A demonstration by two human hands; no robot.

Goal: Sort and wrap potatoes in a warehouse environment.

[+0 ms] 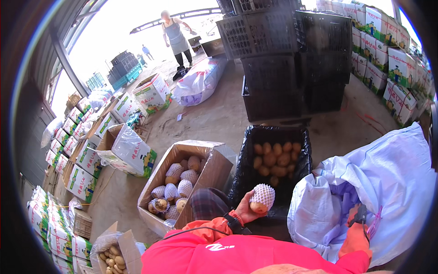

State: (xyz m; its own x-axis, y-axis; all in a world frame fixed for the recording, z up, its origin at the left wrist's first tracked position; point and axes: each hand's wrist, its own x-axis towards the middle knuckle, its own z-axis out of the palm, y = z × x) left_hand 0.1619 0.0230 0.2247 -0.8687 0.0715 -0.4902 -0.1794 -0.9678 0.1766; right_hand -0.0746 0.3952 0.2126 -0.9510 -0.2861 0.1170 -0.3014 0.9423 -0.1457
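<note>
My left hand (248,210) holds a potato in a white foam net sleeve (262,198), above the near edge of a black crate (305,164) lined with dark plastic. Bare potatoes (276,158) lie in that crate. My right hand (356,215), with a small dark device strapped on its back, reaches into the mouth of a large white woven sack (386,178); pale foam sleeves (344,197) show inside, and the fingers are largely hidden. Left of my knee stands a cardboard box (219,167) lined with clear plastic, holding several potatoes in foam sleeves (185,188).
Stacked black plastic crates (270,85) rise ahead. Printed cartons are stacked at the right (398,65) and left (82,183). An open box of potatoes (130,250) stands at lower left. Another person (178,37) stands beyond a filled white sack (198,82).
</note>
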